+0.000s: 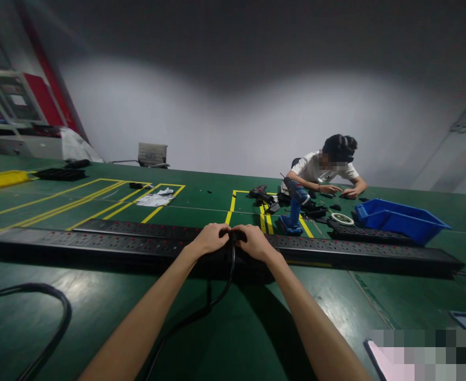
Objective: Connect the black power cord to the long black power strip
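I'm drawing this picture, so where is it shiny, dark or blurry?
In the head view, glare whitens the green table at lower left; same view, a dark shadow lies on it between the forearms; same view, the back wall is bright midway, dark on top; same view, the red panel at the left looks a bit soft.

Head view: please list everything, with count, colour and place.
table: one, green, foreground
socket strips: at least two, black, front
cable: unclear count, black, front
drills: two, blue and dark, behind strips
bin: one, blue, right
ring: one, pale, beside bin
containers: two, yellow and black, left
sheets: some, white, behind strips
chair: one, grey, back
person: one, white shirt, back right
cabinet: one, partly red, back left
small parts: several, black, near drills
masked item: one, pinkish, bottom right
left hand and right hand: two, bare, at cable
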Motion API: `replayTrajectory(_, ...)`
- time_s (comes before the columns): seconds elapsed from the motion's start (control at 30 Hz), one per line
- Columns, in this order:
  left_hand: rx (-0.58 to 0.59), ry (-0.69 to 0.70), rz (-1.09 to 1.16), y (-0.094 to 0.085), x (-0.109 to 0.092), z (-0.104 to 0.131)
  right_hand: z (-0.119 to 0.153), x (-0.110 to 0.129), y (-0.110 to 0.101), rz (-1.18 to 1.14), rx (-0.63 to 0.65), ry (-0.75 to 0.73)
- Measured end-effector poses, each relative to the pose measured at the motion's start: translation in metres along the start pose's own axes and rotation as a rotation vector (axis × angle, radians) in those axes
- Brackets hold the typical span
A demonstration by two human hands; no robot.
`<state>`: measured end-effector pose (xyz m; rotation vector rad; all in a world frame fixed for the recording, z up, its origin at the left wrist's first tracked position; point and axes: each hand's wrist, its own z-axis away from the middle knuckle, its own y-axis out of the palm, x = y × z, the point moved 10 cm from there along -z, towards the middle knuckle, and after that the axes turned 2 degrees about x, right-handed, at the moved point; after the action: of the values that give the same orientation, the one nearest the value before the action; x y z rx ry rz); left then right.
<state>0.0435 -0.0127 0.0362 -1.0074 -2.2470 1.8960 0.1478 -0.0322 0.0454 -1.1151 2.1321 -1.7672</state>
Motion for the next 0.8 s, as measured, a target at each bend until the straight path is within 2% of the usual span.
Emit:
replayTrajectory(0.2, 0.013, 0.015, 0.028, 0.000, 0.002, 0.002, 0.000, -0.005, -0.001, -0.179, -0.033, -0.025)
replayTrajectory(0.43, 0.008, 0.023, 0.052, 0.002, 0.002, 0.002, -0.003, -0.009, -0.001, -0.257, -0.067, -0.050)
replayTrajectory(0.8, 0.013, 0.019, 0.057, 0.002, 0.003, 0.001, -0.003, -0.015, 0.002, -0.449, -0.042, -0.009)
